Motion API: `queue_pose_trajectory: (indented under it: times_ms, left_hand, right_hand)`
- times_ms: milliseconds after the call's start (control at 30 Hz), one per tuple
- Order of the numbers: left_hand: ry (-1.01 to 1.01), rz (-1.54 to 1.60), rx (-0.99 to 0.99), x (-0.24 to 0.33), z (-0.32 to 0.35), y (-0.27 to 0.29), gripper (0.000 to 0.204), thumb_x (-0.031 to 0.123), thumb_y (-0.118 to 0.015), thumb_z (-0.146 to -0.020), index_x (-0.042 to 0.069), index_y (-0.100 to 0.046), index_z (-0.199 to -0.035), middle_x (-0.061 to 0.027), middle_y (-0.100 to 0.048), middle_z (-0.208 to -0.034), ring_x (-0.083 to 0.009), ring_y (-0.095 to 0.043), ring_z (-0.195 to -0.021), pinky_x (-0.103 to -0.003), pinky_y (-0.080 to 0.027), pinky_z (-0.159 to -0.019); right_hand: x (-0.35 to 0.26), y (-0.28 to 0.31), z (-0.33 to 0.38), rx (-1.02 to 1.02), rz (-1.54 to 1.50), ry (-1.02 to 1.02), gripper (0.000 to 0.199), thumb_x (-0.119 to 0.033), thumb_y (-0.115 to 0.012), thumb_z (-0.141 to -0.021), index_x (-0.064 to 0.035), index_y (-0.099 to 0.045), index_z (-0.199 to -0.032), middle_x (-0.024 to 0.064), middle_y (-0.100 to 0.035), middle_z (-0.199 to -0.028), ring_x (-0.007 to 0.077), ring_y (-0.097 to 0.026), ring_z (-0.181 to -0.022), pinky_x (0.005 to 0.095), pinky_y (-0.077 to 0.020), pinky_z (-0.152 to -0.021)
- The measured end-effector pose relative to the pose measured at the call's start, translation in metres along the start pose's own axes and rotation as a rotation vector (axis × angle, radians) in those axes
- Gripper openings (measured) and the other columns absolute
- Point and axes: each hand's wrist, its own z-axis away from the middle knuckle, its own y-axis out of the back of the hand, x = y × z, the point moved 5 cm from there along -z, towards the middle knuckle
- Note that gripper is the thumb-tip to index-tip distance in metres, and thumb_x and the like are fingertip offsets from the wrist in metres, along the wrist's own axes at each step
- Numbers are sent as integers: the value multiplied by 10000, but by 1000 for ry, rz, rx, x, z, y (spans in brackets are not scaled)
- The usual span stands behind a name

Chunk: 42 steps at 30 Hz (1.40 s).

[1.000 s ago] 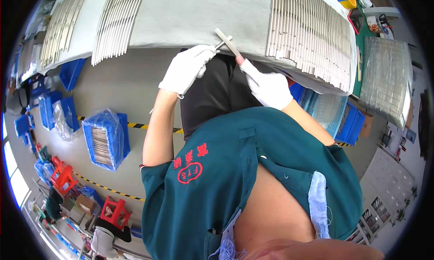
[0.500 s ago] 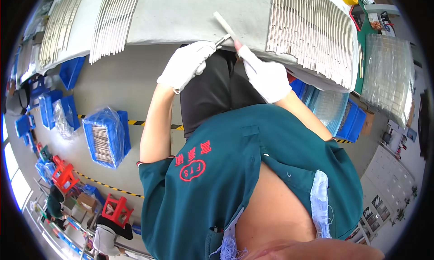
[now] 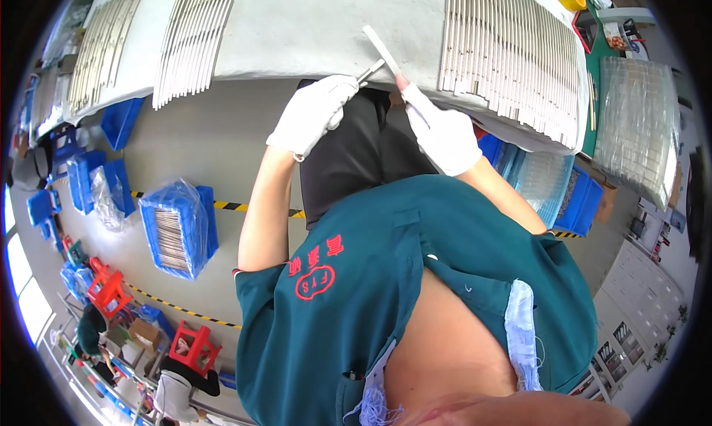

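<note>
My left hand (image 3: 315, 116), in a white glove, is closed round a slim metal strip (image 3: 371, 71); only the strip's end sticks out past the fingers. My right hand (image 3: 446, 138), also gloved but with a bare fingertip showing, grips a flat white stick (image 3: 381, 46). This stick points up and to the left over the cloth-covered table, its lower end hidden in the hand. The stick and the strip's end are close together near the table's front edge; whether they touch I cannot tell.
Metal strips lie side by side on the white-covered table (image 3: 319, 25): a wide row (image 3: 512, 63) at right, a narrower row (image 3: 196, 37) and another (image 3: 110, 48) at left. Blue crates (image 3: 176, 229) stand on the floor. Clear plastic-wrapped trays (image 3: 636, 129) are at far right. People sit at lower left.
Both hands have shifted slightly right and down in the picture, along with the view. The white stick has moved a little right along the metal strip's end. Both grips look the same.
</note>
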Motion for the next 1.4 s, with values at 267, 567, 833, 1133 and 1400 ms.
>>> queue_pose_trajectory:
  times_ms: [267, 567, 833, 1133, 1400]
  left_hand:
    - [-5, -14, -3, 2, 2, 0, 250, 197, -562, -881, 15, -613, -1045, 47, -451, -604, -34, -350, -487, -198, -257, -435]
    - [-14, -41, 26, 3, 5, -1, 251, 218, -554, -890, 29, -613, -1045, 51, -438, -576, -27, -335, -468, -193, -238, -419]
    - [120, 156, 33, -12, 12, -22, 250, 218, -479, -919, 54, -582, -1077, 46, -462, -612, -19, -362, -436, -176, -252, -350]
    - [-55, 407, 92, -34, 2, -44, 258, 244, -447, -950, 47, -549, -1080, 38, -446, -574, -25, -316, -381, -194, -225, -328]
    - [-1, 511, 110, -36, 0, -46, 197, 241, -463, -946, 72, -548, -1002, 42, -410, -536, -40, -304, -363, -197, -219, -322]
  right_hand:
    - [-18, 5, -15, -64, 146, 31, 454, -43, -581, -751, -54, -563, -1204, -45, -605, -1142, 131, -419, -351, 273, -328, -339]
    - [-19, 9, -19, -29, 170, -1, 492, -73, -563, -792, -112, -508, -1279, -13, -629, -1063, 160, -436, -343, 298, -353, -349]
    - [-2, 5, 11, -187, 39, -34, 196, -76, -564, -774, 4, -596, -950, 121, -443, -1354, 195, -523, -430, 312, -435, -399]
    - [-5, 10, -1, -145, -163, -129, 537, -126, -536, -848, -62, -378, -1357, 121, -644, -833, 214, -467, -362, 350, -372, -365]
    - [-17, 1, -21, -161, 26, -48, 549, -115, -557, -804, -87, -431, -1337, 34, -597, -634, 156, -428, -326, 288, -359, -343]
